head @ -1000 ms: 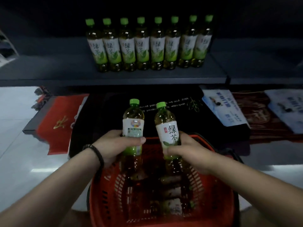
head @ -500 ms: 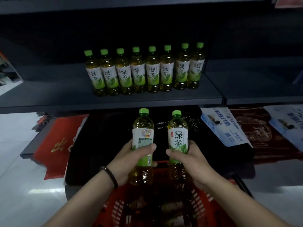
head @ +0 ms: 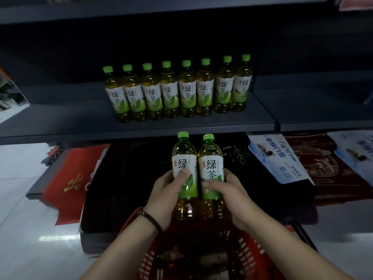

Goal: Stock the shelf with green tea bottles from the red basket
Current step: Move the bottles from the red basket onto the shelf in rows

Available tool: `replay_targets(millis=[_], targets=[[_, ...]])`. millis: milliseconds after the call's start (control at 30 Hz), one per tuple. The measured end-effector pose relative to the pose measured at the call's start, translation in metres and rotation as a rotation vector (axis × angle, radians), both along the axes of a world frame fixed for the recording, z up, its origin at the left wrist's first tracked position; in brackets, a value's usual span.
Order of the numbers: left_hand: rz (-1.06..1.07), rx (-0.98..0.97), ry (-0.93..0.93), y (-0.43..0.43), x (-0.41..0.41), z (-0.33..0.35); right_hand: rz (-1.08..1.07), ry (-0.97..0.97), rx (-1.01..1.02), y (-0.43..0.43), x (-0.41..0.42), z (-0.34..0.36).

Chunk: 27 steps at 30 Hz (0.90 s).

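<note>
I hold two green tea bottles upright and side by side, touching, above the red basket point(head: 252, 257). My left hand point(head: 165, 196) grips the left bottle point(head: 184, 158), label facing me. My right hand point(head: 230, 196) grips the right bottle point(head: 211, 160). Both have green caps and white-green labels. On the dark shelf point(head: 141, 126) beyond, a row of several matching bottles point(head: 177, 91) stands upright. More bottles lie in the basket, dim and partly hidden by my arms.
The shelf board runs bare to the left and front of the row, and a second board point(head: 323, 110) continues to the right. Below lie a red mat point(head: 70, 178), a black mat point(head: 131, 178) and blue-white packets point(head: 280, 158). Pale floor tiles point(head: 20, 199) show at left.
Both hands rose and moved forward toward the shelf. The two bottles came together until they touch, and the left bottle turned so its front label faces me.
</note>
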<state>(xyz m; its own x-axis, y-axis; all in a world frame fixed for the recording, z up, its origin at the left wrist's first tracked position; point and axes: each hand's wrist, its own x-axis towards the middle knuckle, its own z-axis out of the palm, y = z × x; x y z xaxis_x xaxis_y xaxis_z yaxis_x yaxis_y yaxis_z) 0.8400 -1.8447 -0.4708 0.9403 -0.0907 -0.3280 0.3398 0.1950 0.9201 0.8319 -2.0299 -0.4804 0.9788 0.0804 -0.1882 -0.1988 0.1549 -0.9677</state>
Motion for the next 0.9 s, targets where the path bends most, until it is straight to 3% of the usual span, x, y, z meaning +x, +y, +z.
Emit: replay_targets(millis=[133,433,700,900], targets=[[-0.008,0.002,-0.033,-0.002,-0.005,0.003,-0.026,0.013,0.071,-0.002,0.002,-0.004],[-0.008,0.089,-0.079,0.008,-0.009,0.014,-0.002,-0.060,0.020,-0.005,-0.003,0.011],[-0.060,0.275,-0.280,0.017,0.012,0.040,-0.020,-0.193,-0.138,-0.013,0.005,0.038],[-0.082,0.371,-0.367,-0.024,0.061,0.063,-0.121,-0.247,-0.203,-0.047,0.042,0.059]])
